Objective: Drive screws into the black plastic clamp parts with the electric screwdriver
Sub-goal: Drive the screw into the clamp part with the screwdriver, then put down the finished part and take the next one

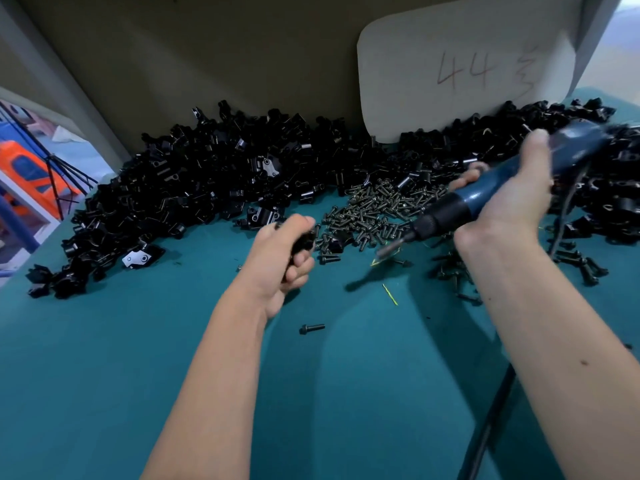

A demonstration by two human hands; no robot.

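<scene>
The black plastic clamp part (304, 241) I can just make out sits inside my left hand (287, 258), whose fingers are curled tight around it above the teal bench (104, 393); most of the part is hidden by the fingers. Nearest to me on the bench, a single black screw (311, 329) lies alone between my forearms, with a thin yellow-green sliver (390, 294) a little beyond it. A dark cable (485, 427) runs along under my right forearm. My right hand (509, 199) is wrapped around the blue body of the electric screwdriver (485, 194), which is tilted with its bit (393, 247) pointing down and to the left, apart from the clamp part; the tool is motion-blurred. Just behind the bit spreads a pile of loose screws (377, 211). Farther back, a long heap of black clamp parts (207, 174) stretches across the bench against a tan back panel (207, 64). A white card (460, 67) with "44" handwritten on it leans on that panel at the right.
</scene>
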